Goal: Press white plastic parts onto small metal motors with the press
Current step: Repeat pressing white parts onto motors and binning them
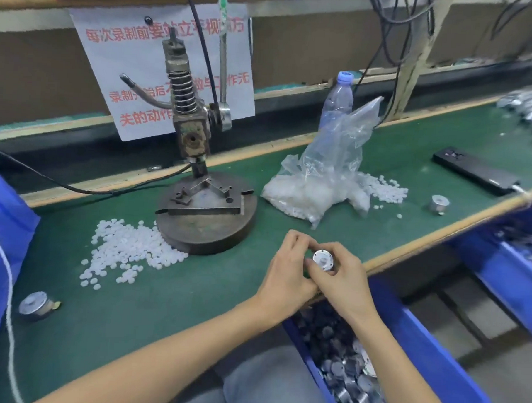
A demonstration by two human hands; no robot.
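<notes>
Pinched between left grip [286, 264] and right grip [342, 280], both curled round it, a metal motor [322, 258] sits above the worktop [193, 304] near edge, right of the press [199, 168]. Best centre a white part from the left pile [128, 250] squarely on its shaft first.

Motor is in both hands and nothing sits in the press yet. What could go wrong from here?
1. The left hand and right hand pinch the motor by fingertips just above the table's front edge; if that grip slips, it could fall into the blue bin of motors.
2. The loose white parts lie against the press base; a passing hand may scatter them.
</notes>
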